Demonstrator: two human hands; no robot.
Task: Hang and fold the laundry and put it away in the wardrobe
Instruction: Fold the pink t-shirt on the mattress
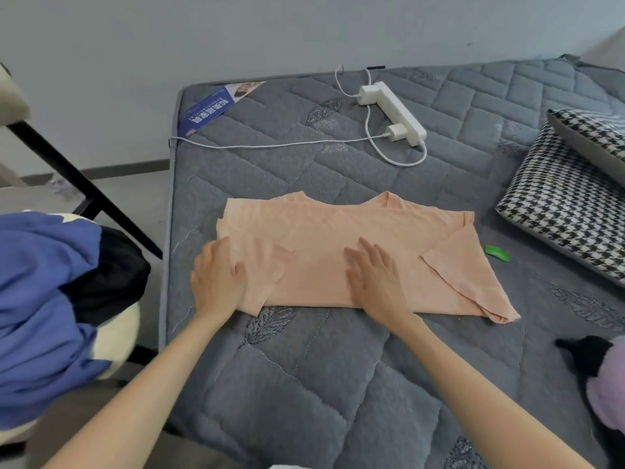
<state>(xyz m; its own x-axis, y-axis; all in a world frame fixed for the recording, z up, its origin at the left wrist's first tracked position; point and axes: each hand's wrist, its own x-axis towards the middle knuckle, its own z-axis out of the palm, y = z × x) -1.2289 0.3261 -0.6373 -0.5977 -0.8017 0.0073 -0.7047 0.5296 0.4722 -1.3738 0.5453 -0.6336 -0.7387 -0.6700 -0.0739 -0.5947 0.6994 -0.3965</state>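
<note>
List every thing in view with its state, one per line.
Shirt: partly folded, flat on the mattress.
Left hand: open, pressing the shirt.
Right hand: open, pressing the shirt.
Power strip: charger plugged in.
Pillows: stacked.
Blue clothes: heaped, unfolded.

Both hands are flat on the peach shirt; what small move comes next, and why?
Probably lift the right hand and fold the triangular flap at the right end inward: it juts out below the peach shirt, while the left hand presses the left end flat.

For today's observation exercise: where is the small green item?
Head view: the green item lies on the mattress, right of the peach garment, near the houndstooth cushion.
</note>
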